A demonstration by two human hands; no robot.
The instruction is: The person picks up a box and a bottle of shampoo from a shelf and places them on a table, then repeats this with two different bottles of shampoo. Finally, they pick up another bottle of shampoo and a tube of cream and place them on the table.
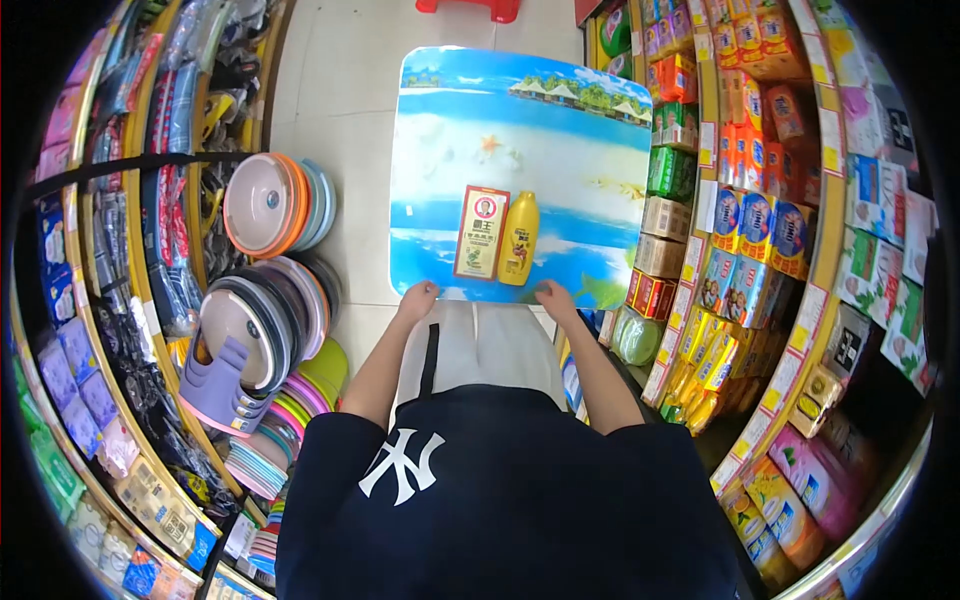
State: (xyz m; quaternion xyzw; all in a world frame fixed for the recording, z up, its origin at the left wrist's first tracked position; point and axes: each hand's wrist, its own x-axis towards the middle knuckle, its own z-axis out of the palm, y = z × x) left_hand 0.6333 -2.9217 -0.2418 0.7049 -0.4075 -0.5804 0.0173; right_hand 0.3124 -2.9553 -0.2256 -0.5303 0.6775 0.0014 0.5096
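A small table [520, 130] with a glossy beach print stands in front of me in the aisle. On its near half lie a cream-and-red box [481, 232] with a round portrait and a yellow bottle [519, 240], side by side. My left hand [419, 298] is closed at the table's near edge, left of the box. To the right of the bottle, my right hand [552, 296] is closed on the same edge. The undersides of both hands and the table's legs are hidden.
Stacked plastic basins [262, 205] and a purple plastic item [225, 385] line the left side, before shelves of packaged goods. Shelves of wrapped soap [745, 225] run close along the right. A red stool [470, 8] shows at the far end of the tiled floor [335, 90].
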